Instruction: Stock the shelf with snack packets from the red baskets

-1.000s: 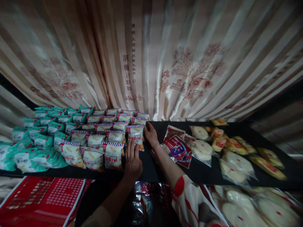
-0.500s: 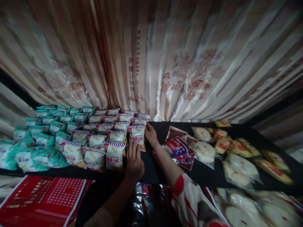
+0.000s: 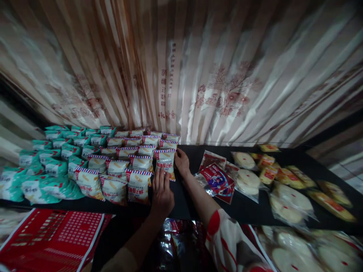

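Observation:
A white snack bag (image 3: 165, 158) with a red-and-blue striped top edge stands upright at the right end of its rows. My left hand (image 3: 162, 192) lies against the bag's lower front, fingers stretched out and close together. At the bag's upper right edge is my right hand (image 3: 182, 162), its fingers curled in against that side; the fingertips are partly hidden. Several matching bags stand to the left, among them a front-row bag (image 3: 138, 187) close beside my left hand.
Green snack bags (image 3: 53, 166) fill the left of the black tabletop (image 3: 181, 200). Red packets (image 3: 217, 177), clear-wrapped round white cakes (image 3: 248, 181) and yellow packets (image 3: 289, 177) lie to the right. A printed curtain (image 3: 187, 87) hangs behind; a red bag (image 3: 53, 238) is below left.
The view has shifted slightly. Both hands stay at the same snack bag, and the bag keeps its place in the rows.

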Motion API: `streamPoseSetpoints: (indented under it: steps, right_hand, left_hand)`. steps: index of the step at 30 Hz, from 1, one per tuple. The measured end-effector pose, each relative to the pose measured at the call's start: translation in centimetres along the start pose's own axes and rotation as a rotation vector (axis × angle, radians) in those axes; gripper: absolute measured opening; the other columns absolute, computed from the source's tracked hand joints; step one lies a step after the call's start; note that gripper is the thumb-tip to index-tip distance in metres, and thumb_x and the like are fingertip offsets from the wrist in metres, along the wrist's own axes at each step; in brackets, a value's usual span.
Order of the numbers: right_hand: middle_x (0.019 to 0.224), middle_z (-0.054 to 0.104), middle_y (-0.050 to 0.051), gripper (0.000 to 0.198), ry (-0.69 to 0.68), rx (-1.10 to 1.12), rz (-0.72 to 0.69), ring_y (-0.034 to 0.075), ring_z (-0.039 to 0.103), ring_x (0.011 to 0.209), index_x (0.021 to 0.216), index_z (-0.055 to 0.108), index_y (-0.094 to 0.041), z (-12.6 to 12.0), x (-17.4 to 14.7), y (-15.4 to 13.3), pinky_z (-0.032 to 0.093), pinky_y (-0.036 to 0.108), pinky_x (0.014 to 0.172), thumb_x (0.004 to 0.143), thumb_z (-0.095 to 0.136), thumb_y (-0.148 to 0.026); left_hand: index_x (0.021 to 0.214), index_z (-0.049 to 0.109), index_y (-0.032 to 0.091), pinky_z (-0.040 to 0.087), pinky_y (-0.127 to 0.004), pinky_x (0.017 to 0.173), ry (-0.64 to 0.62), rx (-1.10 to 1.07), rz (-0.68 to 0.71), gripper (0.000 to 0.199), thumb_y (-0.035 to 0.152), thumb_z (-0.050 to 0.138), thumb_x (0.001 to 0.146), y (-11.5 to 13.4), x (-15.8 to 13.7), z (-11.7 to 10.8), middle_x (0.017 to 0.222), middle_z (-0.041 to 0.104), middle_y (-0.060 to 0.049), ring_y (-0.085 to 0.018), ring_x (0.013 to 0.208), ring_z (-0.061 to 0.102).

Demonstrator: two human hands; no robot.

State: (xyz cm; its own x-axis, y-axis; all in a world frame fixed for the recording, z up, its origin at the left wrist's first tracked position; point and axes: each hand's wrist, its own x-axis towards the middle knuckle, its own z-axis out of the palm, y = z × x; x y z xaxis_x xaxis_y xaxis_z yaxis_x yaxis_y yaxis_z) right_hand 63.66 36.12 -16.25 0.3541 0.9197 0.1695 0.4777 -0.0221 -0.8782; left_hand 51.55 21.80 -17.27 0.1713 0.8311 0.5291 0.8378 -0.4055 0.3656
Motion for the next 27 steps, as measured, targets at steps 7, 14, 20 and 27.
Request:
streamPoseSetpoints:
  steps: [7, 14, 20, 27]
  right_hand:
    - [0.102, 0.071, 0.008, 0.034, -0.034, -0.020, -0.039, 0.020, 0.063, 0.092, 0.107, 0.066, -0.018, -0.4, -0.4, -0.6, 0.046, 0.033, 0.086, 0.083, 0.047, -0.031]
    - [0.113, 0.065, 0.014, 0.049, 0.036, -0.059, 0.033, 0.025, 0.056, 0.108, 0.111, 0.065, -0.013, -1.0, -1.8, -0.5, 0.039, 0.037, 0.096, 0.087, 0.038, -0.046]
    - [0.107, 0.068, 0.008, 0.047, -0.022, -0.051, 0.021, 0.022, 0.059, 0.101, 0.106, 0.067, -0.018, -1.0, -2.2, -0.4, 0.042, 0.034, 0.091, 0.087, 0.037, -0.049]
    - [0.117, 0.063, 0.013, 0.042, 0.086, -0.007, -0.068, 0.023, 0.053, 0.113, 0.107, 0.065, -0.014, -2.7, -4.8, -0.7, 0.037, 0.039, 0.101, 0.087, 0.041, -0.042]
  left_hand:
    - [0.136, 0.037, 0.005, 0.026, -0.054, 0.110, 0.008, -0.005, 0.013, 0.063, 0.002, 0.042, 0.074, 0.0, 0.0, -0.1, 0.149, 0.029, -0.020, -0.030, 0.142, 0.012]
    - [0.136, 0.037, 0.005, 0.026, -0.054, 0.110, 0.031, -0.017, 0.035, 0.061, 0.004, 0.039, 0.074, 0.1, 0.0, -0.1, 0.148, 0.032, -0.020, -0.029, 0.142, 0.012]
    - [0.135, 0.038, 0.006, 0.026, -0.053, 0.110, 0.003, 0.004, 0.029, 0.063, 0.004, 0.040, 0.073, 0.2, 0.1, -0.2, 0.147, 0.033, -0.018, -0.030, 0.142, 0.014]
    - [0.136, 0.037, 0.007, 0.024, -0.055, 0.110, -0.045, 0.003, 0.021, 0.065, 0.006, 0.042, 0.072, 0.2, 0.2, -0.7, 0.149, 0.030, -0.018, -0.030, 0.142, 0.012]
